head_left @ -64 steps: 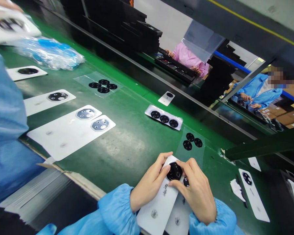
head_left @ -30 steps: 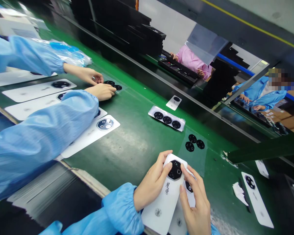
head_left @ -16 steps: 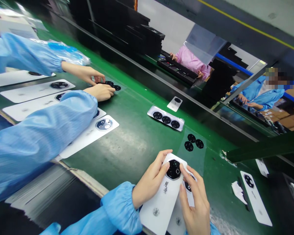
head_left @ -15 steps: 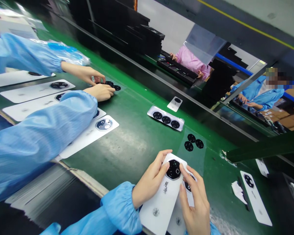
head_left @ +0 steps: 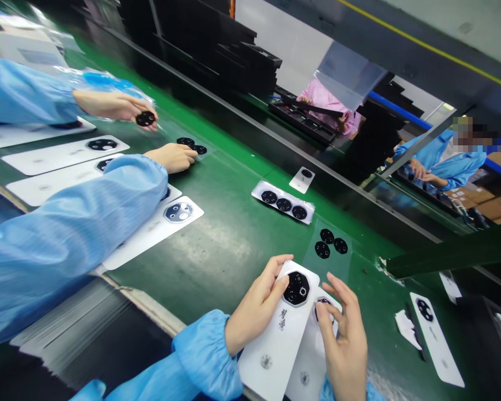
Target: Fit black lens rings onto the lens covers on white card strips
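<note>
While left hand (head_left: 253,317) grips one white cover (head_left: 275,345), open right hand (head_left: 350,351) touches a second cover (head_left: 307,362).

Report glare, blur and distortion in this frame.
Head view: overhead light leaves a pale sheen on the green belt; the left hand, the white cover it grips and the right hand are sharp; the co-worker's blue sleeve at the left edge looks stretched by the wide lens; the whole frame sits tilted.

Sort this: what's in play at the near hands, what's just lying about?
In hand: left hand gripping top back cover; its black camera plate; right hand on lower back cover; film of matching plates.
Lying about: three-plate strip; small white cover; far-right cover.
</note>
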Motion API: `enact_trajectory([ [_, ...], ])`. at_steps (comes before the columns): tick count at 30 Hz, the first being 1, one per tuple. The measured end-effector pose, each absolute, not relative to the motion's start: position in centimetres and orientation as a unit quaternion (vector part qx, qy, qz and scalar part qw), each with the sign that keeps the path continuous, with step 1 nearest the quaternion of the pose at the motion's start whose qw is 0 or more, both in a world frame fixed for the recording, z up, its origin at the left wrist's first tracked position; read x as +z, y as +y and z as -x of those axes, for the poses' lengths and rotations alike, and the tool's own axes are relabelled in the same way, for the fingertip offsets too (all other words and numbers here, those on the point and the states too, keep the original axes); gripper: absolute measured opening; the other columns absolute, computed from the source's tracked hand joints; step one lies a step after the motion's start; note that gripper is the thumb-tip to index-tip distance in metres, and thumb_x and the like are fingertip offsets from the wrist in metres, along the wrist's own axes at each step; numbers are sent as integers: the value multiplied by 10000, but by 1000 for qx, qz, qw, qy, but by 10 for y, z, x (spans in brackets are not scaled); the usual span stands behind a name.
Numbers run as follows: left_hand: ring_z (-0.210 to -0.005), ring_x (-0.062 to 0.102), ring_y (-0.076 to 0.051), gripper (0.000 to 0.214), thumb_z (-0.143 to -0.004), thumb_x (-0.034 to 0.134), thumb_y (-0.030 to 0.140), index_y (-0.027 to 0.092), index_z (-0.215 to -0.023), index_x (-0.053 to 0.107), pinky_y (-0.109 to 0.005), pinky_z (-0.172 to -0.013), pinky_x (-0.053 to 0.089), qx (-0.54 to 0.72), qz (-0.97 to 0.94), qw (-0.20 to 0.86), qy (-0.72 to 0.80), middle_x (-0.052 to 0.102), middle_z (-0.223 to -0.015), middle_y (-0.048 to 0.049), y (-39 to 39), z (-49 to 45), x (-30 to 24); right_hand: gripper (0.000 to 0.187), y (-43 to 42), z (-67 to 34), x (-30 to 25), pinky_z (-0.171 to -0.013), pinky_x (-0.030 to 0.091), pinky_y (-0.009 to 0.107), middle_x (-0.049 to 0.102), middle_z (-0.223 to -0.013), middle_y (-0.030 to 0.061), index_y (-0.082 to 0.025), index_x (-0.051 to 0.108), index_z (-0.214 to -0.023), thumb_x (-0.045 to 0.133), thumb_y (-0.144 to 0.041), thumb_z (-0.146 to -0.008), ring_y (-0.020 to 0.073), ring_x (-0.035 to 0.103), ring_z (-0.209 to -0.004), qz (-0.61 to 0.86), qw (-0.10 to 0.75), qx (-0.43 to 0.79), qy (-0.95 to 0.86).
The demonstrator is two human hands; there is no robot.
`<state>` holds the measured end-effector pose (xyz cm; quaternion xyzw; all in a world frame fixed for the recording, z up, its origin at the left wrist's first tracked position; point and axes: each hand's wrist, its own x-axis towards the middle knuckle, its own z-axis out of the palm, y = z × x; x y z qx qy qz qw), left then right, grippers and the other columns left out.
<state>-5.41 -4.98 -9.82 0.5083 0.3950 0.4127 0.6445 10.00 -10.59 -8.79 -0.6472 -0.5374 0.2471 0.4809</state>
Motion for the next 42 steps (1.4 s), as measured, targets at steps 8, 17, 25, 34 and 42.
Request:
enact_trajectory([
  [8,-735,530,-151,382,-905,422,401,232,-1245,379,-267,-668,413,404,-467,683,390,581,-919,-16,-50,54,-97,293,-93,-98,-81,-604,495,267,648,-763,34,-176,625,-867,588,-462,-812,177,608,-719,585,433,561,-396],
  [17,-841,561,-149,591,-797,638,363,277,-1296,333,-270,-723,444,329,-364,813,313,547,-1113,-41,-49,57,-89,281,-97,-95,-78,-553,473,223,612,-624,-17,-180,599,-713,608,-448,-799,112,560,-544,592,455,528,-404],
  [25,-777,572,-132,688,-723,707,277,295,-1288,316,-257,-671,450,323,-330,841,282,560,-1039,-21,-48,57,-90,303,-98,-93,-70,-557,483,240,615,-626,-8,-180,587,-714,601,-474,-786,128,566,-546,607,447,507,-419],
  [34,-834,568,-145,698,-748,679,282,302,-1312,268,-272,-719,459,344,-392,799,299,538,-1099,-32,-51,56,-91,271,-95,-92,-75,-585,466,242,616,-708,6,-179,591,-793,689,-423,-727,137,559,-624,583,456,544,-396],
  [42,-742,538,-136,382,-768,634,376,204,-1078,493,-247,-655,427,330,-465,750,336,559,-855,8,-45,52,-82,305,-93,-94,-82,-506,386,215,513,-626,-36,-181,552,-781,634,-474,-756,109,452,-550,592,493,530,-354],
])
